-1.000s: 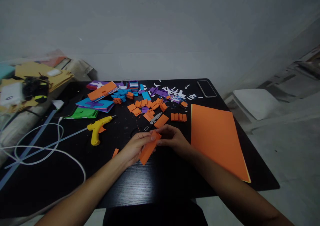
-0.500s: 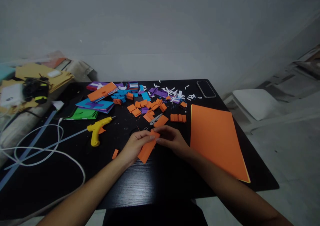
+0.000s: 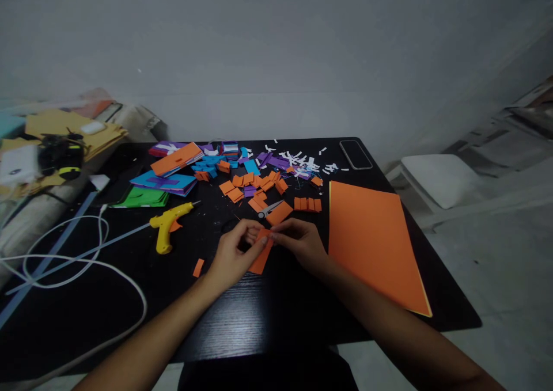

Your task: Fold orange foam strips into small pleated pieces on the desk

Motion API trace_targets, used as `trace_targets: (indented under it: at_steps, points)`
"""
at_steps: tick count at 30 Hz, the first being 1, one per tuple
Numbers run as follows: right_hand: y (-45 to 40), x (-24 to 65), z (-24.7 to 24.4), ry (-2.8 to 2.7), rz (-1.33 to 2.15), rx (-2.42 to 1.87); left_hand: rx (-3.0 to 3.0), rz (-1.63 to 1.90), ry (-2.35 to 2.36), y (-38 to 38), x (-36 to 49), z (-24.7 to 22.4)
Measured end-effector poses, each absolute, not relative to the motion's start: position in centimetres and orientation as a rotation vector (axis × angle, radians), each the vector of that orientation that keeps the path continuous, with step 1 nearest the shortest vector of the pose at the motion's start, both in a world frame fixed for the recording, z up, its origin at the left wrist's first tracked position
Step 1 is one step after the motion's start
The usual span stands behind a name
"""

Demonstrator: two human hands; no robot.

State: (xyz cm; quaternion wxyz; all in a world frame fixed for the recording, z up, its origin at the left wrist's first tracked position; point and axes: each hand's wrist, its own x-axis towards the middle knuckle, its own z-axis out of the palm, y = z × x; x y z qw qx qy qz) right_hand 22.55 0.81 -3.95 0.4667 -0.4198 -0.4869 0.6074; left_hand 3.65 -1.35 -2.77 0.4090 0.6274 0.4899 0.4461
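Observation:
Between my two hands is a small orange piece of paper (image 3: 260, 259), held above the black table. My left hand (image 3: 235, 253) pinches its left side, thumb on top. My right hand (image 3: 300, 242) grips its upper right edge between thumb and fingertips. Just beyond my fingers lie scissors (image 3: 268, 209), their blades over another orange paper piece (image 3: 280, 213) and their handles partly hidden. Several folded orange paper pieces (image 3: 254, 181) are scattered behind them. A small orange strip (image 3: 198, 268) rests left of my left hand.
A yellow glue gun (image 3: 166, 227) lies left, near a looping white cable (image 3: 129, 278). Orange sheets (image 3: 374, 241) are stacked at right. Green folded paper (image 3: 142, 197), blue folded paper (image 3: 166, 182), white scraps (image 3: 298, 159) and a clear phone case (image 3: 356, 154) sit farther back.
The orange paper has turned more upright between my hands, and its lower end has swung right and away from me. My left hand's fingers have curled behind it.

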Motion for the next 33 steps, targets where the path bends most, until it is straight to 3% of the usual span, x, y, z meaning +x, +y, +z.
trace_targets:
  at_steps: [6,33]
  points:
    - [0.88,22.52,-4.07,-1.164,1.547,-1.027,1.760,1.143,1.200,-0.98,2.96,-2.58]
    - [0.68,22.36,-4.42,-1.237,1.511,-1.034,1.497,1.164,1.167,-0.68,3.19,-2.61]
